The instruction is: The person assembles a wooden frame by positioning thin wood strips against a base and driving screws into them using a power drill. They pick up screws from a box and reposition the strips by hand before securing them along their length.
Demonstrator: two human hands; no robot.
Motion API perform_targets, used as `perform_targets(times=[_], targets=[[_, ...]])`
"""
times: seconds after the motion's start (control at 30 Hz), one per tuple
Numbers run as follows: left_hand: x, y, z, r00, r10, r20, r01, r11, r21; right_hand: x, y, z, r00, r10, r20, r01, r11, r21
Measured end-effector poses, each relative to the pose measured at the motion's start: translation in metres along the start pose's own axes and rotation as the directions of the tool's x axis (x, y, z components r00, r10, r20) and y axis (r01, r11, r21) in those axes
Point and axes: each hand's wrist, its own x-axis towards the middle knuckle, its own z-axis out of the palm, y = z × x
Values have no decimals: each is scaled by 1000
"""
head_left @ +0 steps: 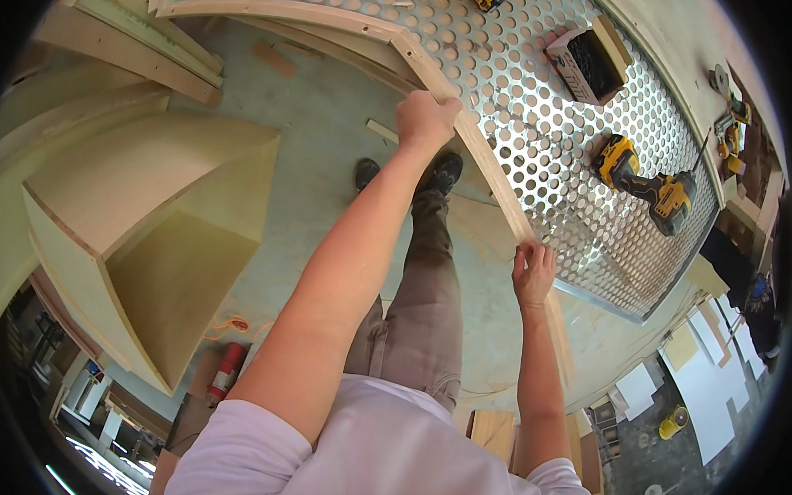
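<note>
My left hand (425,120) is closed round a long pale wooden strip (493,171) at the near edge of a perforated metal sheet (517,73). Farther down the same strip, my right hand (535,271) pinches it between thumb and bent fingers. The strip slants from upper left to lower right and continues past my right hand. On the sheet lies a yellow and black cordless driver (671,201), on its side. Above it sits an open cardboard box (587,66) with dark contents.
A large curved wooden box form (136,186) stands at left, beneath wooden beams (132,51). A red cylinder (227,372) and orange cord (230,325) are at lower left. Another person (744,286) is at far right, near white sheets (709,389) and a yellow container (672,422).
</note>
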Motion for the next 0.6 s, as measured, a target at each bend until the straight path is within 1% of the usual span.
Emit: perform_targets(times=[0.1, 0.2, 0.3, 0.4, 0.43, 0.53, 0.6], targets=[[2, 0, -3, 998, -45, 39, 46, 999, -25, 1, -2, -1, 1000, 16, -7, -16, 1000, 18], [6, -3, -4, 998, -36, 60, 36, 999, -2, 4, -3, -2, 1000, 28, 3, -28, 999, 28], [9, -8, -2, 996, -53, 72, 57, 997, -55, 7, -6, -4, 1000, 21, -5, -21, 999, 44], [14, -16, 3, 999, 11, 40, -10, 1000, -19, 7, -4, -5, 998, 40, 42, -43, 997, 67], [17, -18, 7, 999, 13, 39, -13, 1000, -2, 8, -5, -6, 999, 23, 33, -26, 996, 87], [21, -23, 7, 999, 30, 29, -32, 997, 74, 9, -3, -5, 996, 37, 79, -42, 997, 64], [17, -21, 5, 999, -11, 39, 11, 1000, -8, 11, -4, -7, 994, 36, 100, -41, 998, 45]])
